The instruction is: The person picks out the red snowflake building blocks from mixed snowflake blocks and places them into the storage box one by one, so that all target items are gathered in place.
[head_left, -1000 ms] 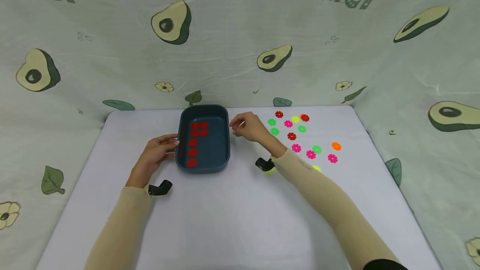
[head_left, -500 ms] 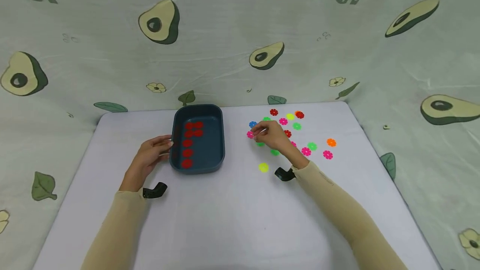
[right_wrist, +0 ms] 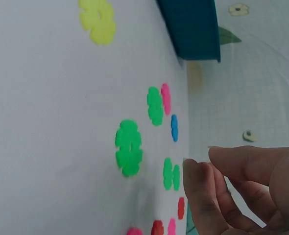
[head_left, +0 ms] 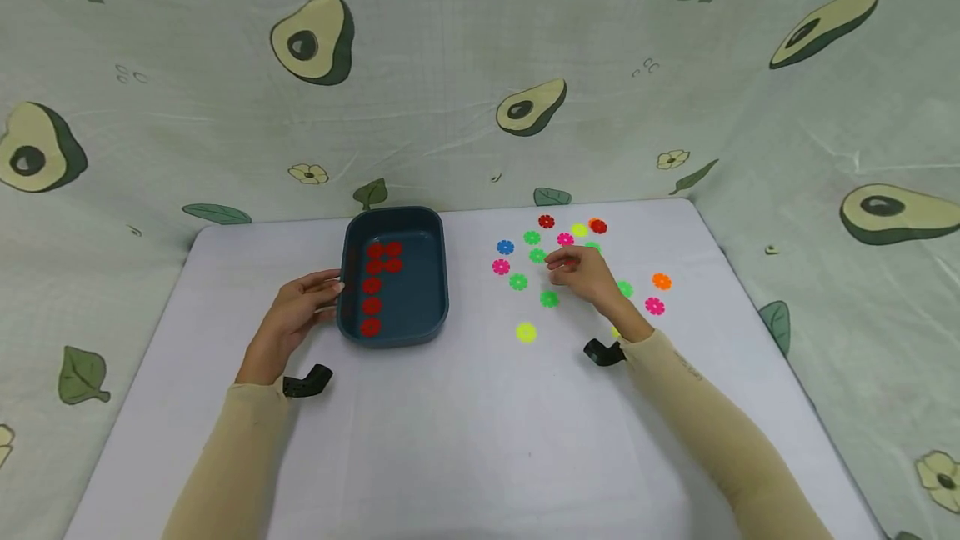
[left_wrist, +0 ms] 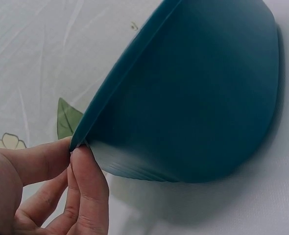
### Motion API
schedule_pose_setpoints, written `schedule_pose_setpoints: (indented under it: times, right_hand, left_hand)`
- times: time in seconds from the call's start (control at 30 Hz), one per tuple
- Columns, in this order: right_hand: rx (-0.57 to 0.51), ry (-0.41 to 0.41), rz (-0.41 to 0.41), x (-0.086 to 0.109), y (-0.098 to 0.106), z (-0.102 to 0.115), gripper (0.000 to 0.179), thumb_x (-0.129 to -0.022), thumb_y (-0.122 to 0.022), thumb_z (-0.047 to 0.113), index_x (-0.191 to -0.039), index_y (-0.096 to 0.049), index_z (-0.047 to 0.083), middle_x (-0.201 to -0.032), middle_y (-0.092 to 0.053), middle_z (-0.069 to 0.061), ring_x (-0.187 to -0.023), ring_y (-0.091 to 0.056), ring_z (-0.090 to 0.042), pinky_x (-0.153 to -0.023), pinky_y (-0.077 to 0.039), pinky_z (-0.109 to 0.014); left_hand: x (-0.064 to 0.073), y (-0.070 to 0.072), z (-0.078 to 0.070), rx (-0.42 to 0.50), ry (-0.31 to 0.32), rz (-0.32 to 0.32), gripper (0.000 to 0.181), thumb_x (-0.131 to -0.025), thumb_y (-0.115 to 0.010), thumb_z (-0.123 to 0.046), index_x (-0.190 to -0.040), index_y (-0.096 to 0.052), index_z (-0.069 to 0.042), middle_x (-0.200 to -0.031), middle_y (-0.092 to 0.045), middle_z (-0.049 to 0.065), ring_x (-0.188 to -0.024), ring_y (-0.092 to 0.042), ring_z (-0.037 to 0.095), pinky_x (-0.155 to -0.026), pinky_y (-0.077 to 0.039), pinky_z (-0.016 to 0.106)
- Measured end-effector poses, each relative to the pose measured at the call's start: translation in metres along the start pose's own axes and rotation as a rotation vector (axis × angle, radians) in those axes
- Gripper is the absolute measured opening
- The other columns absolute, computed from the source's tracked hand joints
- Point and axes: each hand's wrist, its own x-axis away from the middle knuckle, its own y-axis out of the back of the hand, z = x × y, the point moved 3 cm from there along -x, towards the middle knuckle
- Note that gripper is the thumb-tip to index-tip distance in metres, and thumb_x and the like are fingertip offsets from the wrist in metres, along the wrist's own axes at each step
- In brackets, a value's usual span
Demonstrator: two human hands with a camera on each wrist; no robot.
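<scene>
A dark teal tray stands left of the middle of the table, with several red flower-shaped discs inside along its left half. My left hand pinches the tray's left rim between thumb and fingers, as the left wrist view shows at the tray. Over the scattered flower-shaped discs is my right hand, its fingers bent and its thumb apart from the fingertips. Nothing shows in that gap in the right wrist view. Near its fingertips lies a green disc; discs under the hand are partly hidden.
Loose discs surround the right hand: a blue disc, a yellow disc, an orange disc, a dark red disc and several pink and green ones. A patterned curtain rises behind the white table.
My right hand has moved from the tray's right edge rightward over the loose discs. The left hand keeps its grip on the tray. The head view has shifted slightly.
</scene>
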Motion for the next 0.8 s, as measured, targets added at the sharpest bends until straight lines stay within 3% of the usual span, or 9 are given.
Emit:
schedule_pose_setpoints:
  times: [0.37,0.63,0.8]
  right_hand:
    - [-0.002,-0.092,-0.069,-0.002,0.029,-0.037,0.031,-0.101,-0.069,0.004,-0.131,-0.068,-0.005,-0.130,-0.068,-0.025,-0.114,-0.067,-0.039,-0.078,-0.053,-0.013]
    - [0.033,-0.127,-0.118,-0.008,0.035,-0.057,0.035,-0.102,-0.069,0.007,-0.135,-0.066,-0.003,-0.131,-0.067,-0.025,-0.116,-0.067,-0.039,-0.083,-0.054,-0.014]
    - [0.040,-0.138,-0.120,-0.013,0.033,-0.059,0.036,-0.101,-0.071,0.007,-0.134,-0.066,-0.003,-0.133,-0.067,-0.024,-0.115,-0.067,-0.038,-0.091,-0.056,-0.024]
  left_hand:
    - [0.003,0.000,-0.002,0.023,-0.007,0.007,0.058,-0.108,-0.063,-0.014,-0.160,-0.040,0.000,-0.103,-0.065,-0.014,-0.090,-0.061,0.004,-0.077,-0.057,0.019]
    - [0.003,-0.002,-0.005,0.027,-0.016,0.011,0.058,-0.107,-0.064,-0.013,-0.159,-0.041,0.002,-0.102,-0.066,-0.015,-0.088,-0.061,0.004,-0.075,-0.058,0.019]
    - [0.004,-0.002,-0.004,0.034,-0.011,0.009,0.056,-0.107,-0.064,-0.013,-0.158,-0.043,0.001,-0.101,-0.067,-0.014,-0.088,-0.062,0.004,-0.076,-0.058,0.019]
